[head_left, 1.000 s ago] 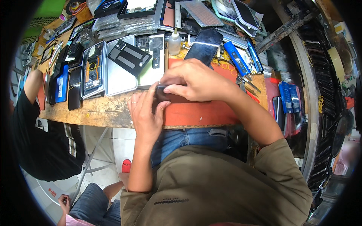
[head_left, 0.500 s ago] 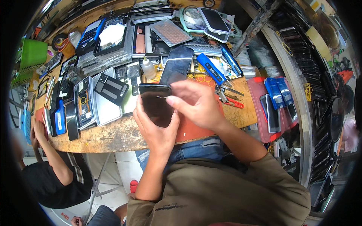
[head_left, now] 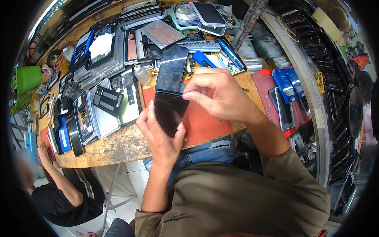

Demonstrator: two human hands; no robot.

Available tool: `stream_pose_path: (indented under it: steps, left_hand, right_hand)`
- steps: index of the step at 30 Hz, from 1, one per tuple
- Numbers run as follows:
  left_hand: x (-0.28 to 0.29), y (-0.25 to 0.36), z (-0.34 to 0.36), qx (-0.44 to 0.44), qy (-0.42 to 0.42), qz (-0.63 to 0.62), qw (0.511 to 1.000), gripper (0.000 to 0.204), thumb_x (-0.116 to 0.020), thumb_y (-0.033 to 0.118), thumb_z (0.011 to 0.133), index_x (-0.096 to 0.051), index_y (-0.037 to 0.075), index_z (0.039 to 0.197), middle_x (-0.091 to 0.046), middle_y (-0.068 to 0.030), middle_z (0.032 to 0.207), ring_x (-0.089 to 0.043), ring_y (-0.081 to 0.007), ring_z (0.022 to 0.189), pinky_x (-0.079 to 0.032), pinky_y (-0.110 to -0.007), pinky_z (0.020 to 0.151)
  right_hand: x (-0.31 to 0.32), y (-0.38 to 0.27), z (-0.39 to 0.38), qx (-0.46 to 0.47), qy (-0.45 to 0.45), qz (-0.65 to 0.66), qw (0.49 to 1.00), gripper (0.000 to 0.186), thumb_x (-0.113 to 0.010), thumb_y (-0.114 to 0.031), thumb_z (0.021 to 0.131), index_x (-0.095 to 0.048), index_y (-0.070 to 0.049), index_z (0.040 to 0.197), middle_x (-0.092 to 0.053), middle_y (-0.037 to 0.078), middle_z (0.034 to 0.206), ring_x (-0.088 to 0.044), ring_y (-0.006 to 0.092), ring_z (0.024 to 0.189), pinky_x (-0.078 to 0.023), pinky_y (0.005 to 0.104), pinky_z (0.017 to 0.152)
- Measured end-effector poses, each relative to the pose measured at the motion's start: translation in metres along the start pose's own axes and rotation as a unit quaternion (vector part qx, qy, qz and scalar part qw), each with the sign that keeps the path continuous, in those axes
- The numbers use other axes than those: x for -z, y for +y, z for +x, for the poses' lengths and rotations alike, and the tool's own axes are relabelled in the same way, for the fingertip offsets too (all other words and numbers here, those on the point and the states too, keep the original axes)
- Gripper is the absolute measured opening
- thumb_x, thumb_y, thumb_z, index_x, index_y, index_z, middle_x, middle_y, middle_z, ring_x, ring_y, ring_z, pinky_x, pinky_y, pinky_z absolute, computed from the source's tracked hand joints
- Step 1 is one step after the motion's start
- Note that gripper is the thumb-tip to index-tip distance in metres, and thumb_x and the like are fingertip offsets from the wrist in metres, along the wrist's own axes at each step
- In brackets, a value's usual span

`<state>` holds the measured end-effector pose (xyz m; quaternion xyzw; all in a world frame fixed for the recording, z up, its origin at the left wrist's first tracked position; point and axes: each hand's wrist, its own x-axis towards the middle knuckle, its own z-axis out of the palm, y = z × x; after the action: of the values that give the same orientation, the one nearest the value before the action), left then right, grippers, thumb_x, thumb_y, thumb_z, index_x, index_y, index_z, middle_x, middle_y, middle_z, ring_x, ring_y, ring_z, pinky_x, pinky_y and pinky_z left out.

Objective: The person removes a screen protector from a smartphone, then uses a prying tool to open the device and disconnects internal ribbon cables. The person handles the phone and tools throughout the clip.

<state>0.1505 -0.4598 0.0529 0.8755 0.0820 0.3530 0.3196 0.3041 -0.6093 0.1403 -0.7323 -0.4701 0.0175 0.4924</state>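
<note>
My left hand (head_left: 158,138) is wrapped around the lower part of a smartphone (head_left: 169,112) with a dark, glossy screen, thumb on one side and fingers on the other. The phone is held tilted above a red-orange mat (head_left: 211,128). At the phone's upper right corner is my right hand (head_left: 219,94), thumb and forefinger pinched together. What sits in that pinch is hidden. Just beyond the phone's top edge lies a dark, glossy panel (head_left: 171,71). A small translucent bottle (head_left: 142,75) with a pointed tip stands left of the panel.
Phone parts and a black back cover (head_left: 106,102) crowd the left bench. Stacked panels and bubble wrap (head_left: 162,33) lie behind. A blue tool (head_left: 205,59) and a red tray with phones (head_left: 263,85) are on the right. Another person's arm (head_left: 61,181) rests at the left edge.
My right hand has moved from over the screen to the phone's upper right corner. The thin shiny sliver seen near its fingertips is out of sight. The whole view has shifted slightly.
</note>
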Motion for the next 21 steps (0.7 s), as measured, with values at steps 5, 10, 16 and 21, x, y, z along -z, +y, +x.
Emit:
stream_pose_path:
  steps: [5, 10, 16, 21]
  left_hand:
    - [0.001, 0.002, 0.0, -0.007, -0.026, -0.007, 1.0, 0.103, -0.086, 0.0, 0.074, -0.034, -0.001, 0.163, -0.04, -0.0278, 0.143, -0.048, -0.046, 0.133, -0.044, -0.053, 0.112]
    - [0.004, 0.002, 0.003, -0.003, -0.029, -0.014, 0.999, 0.102, -0.086, 0.001, 0.073, -0.035, -0.001, 0.162, -0.042, -0.0278, 0.143, -0.048, -0.0456, 0.134, -0.043, -0.053, 0.113]
    - [0.005, 0.002, 0.004, 0.009, -0.029, -0.017, 0.999, 0.101, -0.087, 0.002, 0.073, -0.036, -0.002, 0.16, -0.043, -0.0274, 0.143, -0.048, -0.0451, 0.134, -0.043, -0.053, 0.114]
    - [0.005, 0.001, 0.005, -0.011, -0.046, -0.018, 0.999, 0.099, -0.086, 0.003, 0.074, -0.037, -0.003, 0.16, -0.043, -0.0273, 0.143, -0.048, -0.0453, 0.134, -0.043, -0.053, 0.113]
  right_hand:
    - [0.005, -0.002, 0.003, 0.041, -0.018, -0.048, 0.998, 0.006, -0.08, -0.003, 0.09, -0.077, 0.001, 0.091, -0.066, 0.008, 0.078, -0.06, 0.0185, 0.065, -0.046, 0.0335, 0.059]
    - [0.004, -0.006, 0.006, 0.026, -0.015, -0.052, 0.998, 0.01, -0.078, -0.01, 0.088, -0.073, -0.002, 0.089, -0.067, 0.013, 0.081, -0.067, 0.0331, 0.074, -0.052, 0.0441, 0.071]
    - [0.014, -0.009, -0.001, 0.003, -0.041, -0.059, 0.997, 0.007, -0.077, -0.006, 0.091, -0.074, 0.0, 0.093, -0.068, 0.012, 0.084, -0.066, 0.0262, 0.071, -0.051, 0.0392, 0.065]
    - [0.012, -0.008, -0.001, 0.023, -0.034, -0.091, 0.995, 0.005, -0.077, -0.003, 0.091, -0.076, 0.001, 0.095, -0.068, 0.01, 0.083, -0.065, 0.0223, 0.067, -0.05, 0.0369, 0.06]
